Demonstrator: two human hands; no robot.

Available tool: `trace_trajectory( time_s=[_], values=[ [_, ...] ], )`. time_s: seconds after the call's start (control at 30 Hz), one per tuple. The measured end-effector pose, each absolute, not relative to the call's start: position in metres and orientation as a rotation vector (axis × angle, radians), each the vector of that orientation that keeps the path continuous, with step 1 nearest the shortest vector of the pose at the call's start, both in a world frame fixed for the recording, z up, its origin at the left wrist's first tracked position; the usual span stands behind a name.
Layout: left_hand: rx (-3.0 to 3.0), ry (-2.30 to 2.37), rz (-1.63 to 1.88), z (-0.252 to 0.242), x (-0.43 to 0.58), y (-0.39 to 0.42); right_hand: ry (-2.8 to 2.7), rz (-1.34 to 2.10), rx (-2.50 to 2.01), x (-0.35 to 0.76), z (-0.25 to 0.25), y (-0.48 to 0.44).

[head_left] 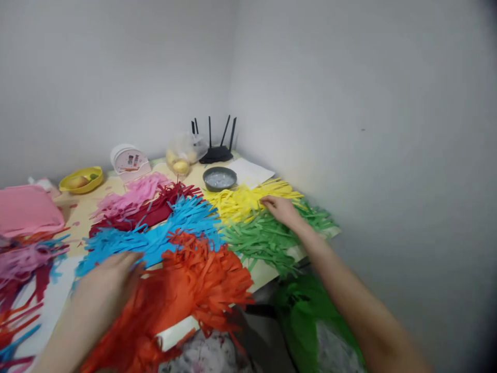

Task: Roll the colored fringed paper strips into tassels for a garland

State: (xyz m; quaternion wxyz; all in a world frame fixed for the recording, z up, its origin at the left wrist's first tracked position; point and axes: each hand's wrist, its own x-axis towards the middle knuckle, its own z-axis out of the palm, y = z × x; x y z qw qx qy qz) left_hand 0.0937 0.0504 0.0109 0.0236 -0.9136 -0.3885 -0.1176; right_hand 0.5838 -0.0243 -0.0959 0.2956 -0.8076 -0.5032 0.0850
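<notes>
Piles of cut paper strips cover the table: orange (194, 280), blue (155, 235), green (267, 238), yellow (240, 199), dark red (155, 207) and pink (132, 194). My left hand (106, 277) lies flat with its fingers stretched out on the near edge of the blue strips, beside the orange pile. My right hand (281, 210) reaches forward and rests where the yellow and green strips meet, its fingers bent down onto the paper. Whether those fingers pinch a strip is hidden.
A grey bowl (219, 178), white paper sheet (252, 171), black router (217, 150), plastic bag (182, 155), white tub (128, 160) and yellow bowl (81, 180) stand at the back. A pink cloth (27, 210) lies left. Walls close in right and behind.
</notes>
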Motion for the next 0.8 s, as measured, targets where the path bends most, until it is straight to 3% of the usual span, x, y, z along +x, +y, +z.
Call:
trace_trajectory(
  time_s=[0.13,0.3,0.57,0.8],
  values=[
    [-3.272,-0.61,-0.164,0.013,0.274,0.046,-1.455,0.255,-2.213,0.588,-0.112,0.004],
    [-3.252,-0.56,-0.017,-0.03,0.422,0.058,-1.442,0.182,-2.39,0.611,-0.116,0.005],
    [-3.167,-0.42,0.038,-0.083,0.444,0.068,-1.322,0.002,-2.543,0.651,-0.1,-0.028],
    [-3.143,-0.333,0.06,-0.09,0.449,0.068,-1.776,0.135,-2.319,0.626,-0.104,-0.005]
  ],
)
